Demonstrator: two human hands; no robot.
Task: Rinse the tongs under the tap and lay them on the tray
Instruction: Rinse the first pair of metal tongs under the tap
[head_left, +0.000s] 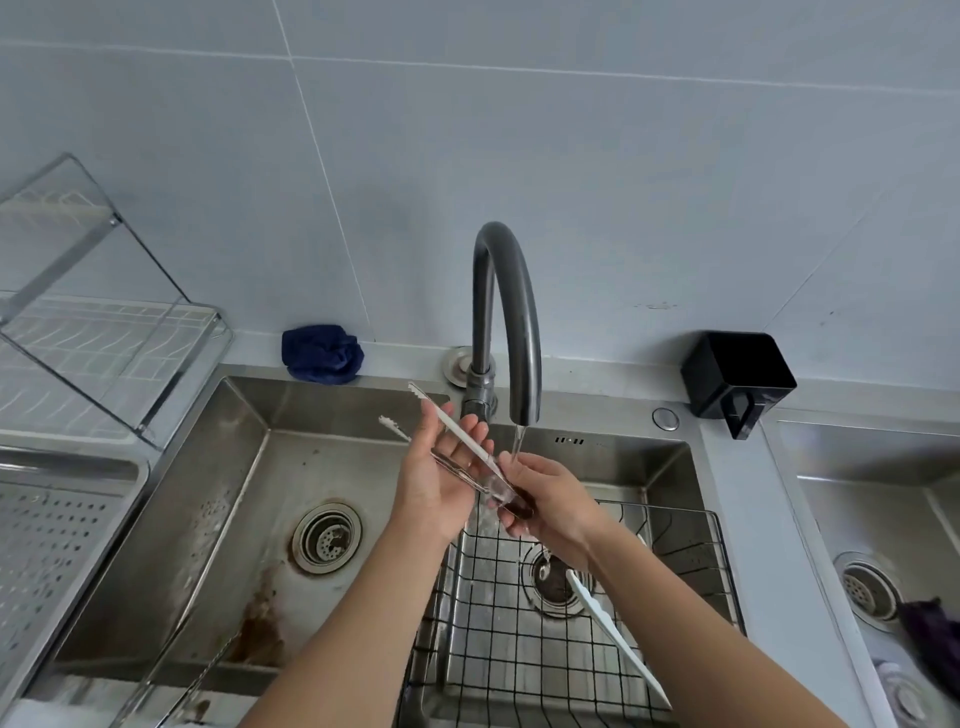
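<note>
Tongs (470, 441) held over sink (234, 493), below tap (506, 312). Hinge end in water stream (517, 447), toothed tips pointing back-left. Right hand (550, 499) grips hinge end, fingers curled. Left hand (441, 478) flat, palm up, fingers straight, supporting tong arms. Wire basket (719, 525) in sink holds white utensil (618, 634). Perforated tray (52, 545) far left, nothing visible on it. Dish rack (104, 338) behind tray.

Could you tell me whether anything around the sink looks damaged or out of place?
Yes: a brown, rust-like stain marks the sink floor just in front of the left drain, whose rim is browned too.
</note>
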